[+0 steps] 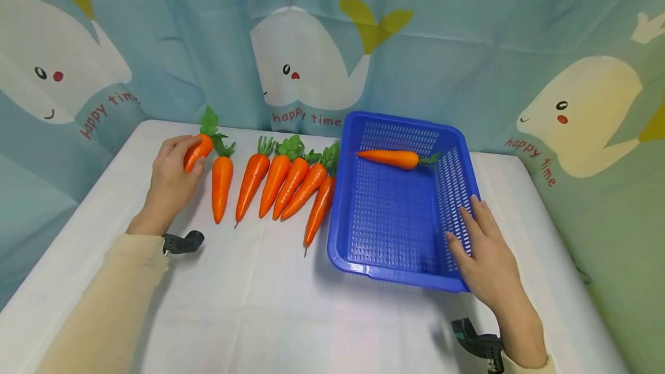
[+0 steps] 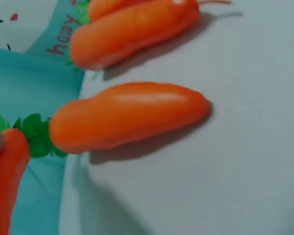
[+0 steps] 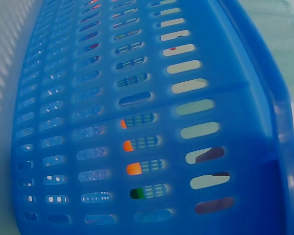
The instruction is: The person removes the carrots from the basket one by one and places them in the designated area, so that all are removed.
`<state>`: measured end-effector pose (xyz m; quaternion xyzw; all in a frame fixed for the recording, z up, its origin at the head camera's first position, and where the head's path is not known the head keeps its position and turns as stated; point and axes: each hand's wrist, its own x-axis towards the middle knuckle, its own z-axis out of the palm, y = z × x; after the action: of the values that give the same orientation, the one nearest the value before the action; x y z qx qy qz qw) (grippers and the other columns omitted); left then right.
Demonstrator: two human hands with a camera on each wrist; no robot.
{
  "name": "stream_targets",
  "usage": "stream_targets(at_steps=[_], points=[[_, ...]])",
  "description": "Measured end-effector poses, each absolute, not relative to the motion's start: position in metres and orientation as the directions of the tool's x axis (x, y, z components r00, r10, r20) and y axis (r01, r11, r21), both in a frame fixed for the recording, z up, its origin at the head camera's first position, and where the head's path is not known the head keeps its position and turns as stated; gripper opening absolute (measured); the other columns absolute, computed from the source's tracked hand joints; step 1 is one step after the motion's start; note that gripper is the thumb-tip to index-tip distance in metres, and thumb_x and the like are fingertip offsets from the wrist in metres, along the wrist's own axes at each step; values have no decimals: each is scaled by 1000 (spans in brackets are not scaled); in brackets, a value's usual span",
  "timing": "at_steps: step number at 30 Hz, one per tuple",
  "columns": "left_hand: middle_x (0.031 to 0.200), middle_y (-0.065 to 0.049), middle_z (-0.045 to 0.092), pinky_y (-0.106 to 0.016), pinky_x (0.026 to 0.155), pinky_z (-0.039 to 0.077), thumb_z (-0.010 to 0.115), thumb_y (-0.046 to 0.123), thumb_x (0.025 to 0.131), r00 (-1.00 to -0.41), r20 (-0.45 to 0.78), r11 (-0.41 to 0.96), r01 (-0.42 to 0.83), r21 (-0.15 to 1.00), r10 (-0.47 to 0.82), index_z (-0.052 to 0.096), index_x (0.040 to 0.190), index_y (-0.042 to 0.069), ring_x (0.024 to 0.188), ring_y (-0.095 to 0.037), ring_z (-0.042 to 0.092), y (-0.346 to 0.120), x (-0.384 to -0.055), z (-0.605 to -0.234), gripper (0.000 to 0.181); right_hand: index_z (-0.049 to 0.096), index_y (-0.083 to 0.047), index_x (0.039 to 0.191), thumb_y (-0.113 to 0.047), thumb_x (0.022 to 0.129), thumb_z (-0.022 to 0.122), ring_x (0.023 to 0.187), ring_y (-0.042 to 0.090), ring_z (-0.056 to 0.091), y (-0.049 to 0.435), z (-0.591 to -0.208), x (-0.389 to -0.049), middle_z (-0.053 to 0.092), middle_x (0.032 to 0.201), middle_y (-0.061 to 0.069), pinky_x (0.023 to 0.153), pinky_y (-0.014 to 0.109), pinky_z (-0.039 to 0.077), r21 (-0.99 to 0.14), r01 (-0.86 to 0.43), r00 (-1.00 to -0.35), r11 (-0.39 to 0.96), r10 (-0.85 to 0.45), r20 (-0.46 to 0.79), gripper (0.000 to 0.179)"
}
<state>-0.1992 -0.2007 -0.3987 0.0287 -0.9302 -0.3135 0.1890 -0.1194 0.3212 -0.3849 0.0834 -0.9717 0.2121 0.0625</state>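
Observation:
At the left end of a row of carrots, my left hand (image 1: 174,175) grips an orange carrot (image 1: 198,151) with green leaves on top. In the left wrist view, part of this held carrot (image 2: 9,176) shows at the left edge with a fingertip on it. Just right of the hand lies another carrot (image 1: 221,183). My right hand (image 1: 490,258) rests at the right rim of a blue plastic basket (image 1: 337,212), its fingers spread and fairly straight over the edge. One carrot (image 1: 392,158) lies crosswise inside, near the back. The right wrist view shows the slotted basket wall (image 3: 152,110) up close.
Several more carrots (image 1: 253,180) lie side by side on the white table (image 1: 260,316), leaves toward the back. The rightmost carrot (image 1: 319,206) is close against the basket's left side. A blue curtain (image 1: 208,45) with whale prints hangs behind the table.

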Motion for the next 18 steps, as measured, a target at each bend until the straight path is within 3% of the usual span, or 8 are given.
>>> stream_targets(at_steps=[8, 18], points=[[146, -35, 27, -61, 112, 32, 45, -2, 99, -982, 62, 794, -107, 599, -180, 32, 147, -8, 134, -52, 34, -202, -200, -417, 51, 38, 8, 147, -30, 101, 51, 153, 39, 11, 320, -382, -122, 18, 164, 22, 117, 65, 19, -401, -201, -974, 894, -138, 180, 61], [149, -37, 26, -62, 113, 31, 40, 2, 100, -988, -15, 776, -132, 616, -156, 28, 149, -12, 137, -53, 32, -183, -207, -415, 52, 39, 8, 147, -31, 101, 50, 153, 39, 10, 320, -384, -120, 17, 164, 22, 116, 67, 20, -394, -194, -976, 898, -138, 167, 61]])
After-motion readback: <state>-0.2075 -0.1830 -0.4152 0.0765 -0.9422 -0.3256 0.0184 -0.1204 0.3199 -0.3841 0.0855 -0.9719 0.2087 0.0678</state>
